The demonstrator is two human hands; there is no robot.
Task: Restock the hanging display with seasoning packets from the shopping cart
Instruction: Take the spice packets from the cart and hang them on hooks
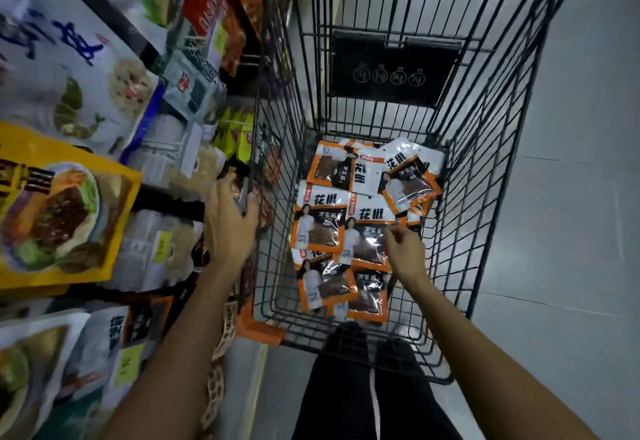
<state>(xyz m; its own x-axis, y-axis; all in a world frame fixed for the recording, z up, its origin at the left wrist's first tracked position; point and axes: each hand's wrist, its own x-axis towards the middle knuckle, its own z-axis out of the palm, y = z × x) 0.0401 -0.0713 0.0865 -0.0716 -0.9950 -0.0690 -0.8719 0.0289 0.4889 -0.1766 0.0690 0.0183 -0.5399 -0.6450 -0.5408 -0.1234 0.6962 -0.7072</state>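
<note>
Several orange-and-white seasoning packets point(346, 218) lie scattered on the floor of a black wire shopping cart point(491, 148). My right hand point(405, 252) reaches down into the cart, its fingers curled and pinching the edge of one packet point(367, 235) near the middle of the pile. My left hand point(230, 221) grips the top rail of the cart's left side. The hanging display point(194, 162) with bagged goods runs along the left, close beside the cart.
Large food bags hang at the left: a yellow one point(59, 211) and white ones point(69, 69). Yellow price tags point(162, 245) sit between them. The cart's folded child seat point(391, 69) stands at the far end. Grey floor lies to the right. My legs point(370, 387) stand behind the cart.
</note>
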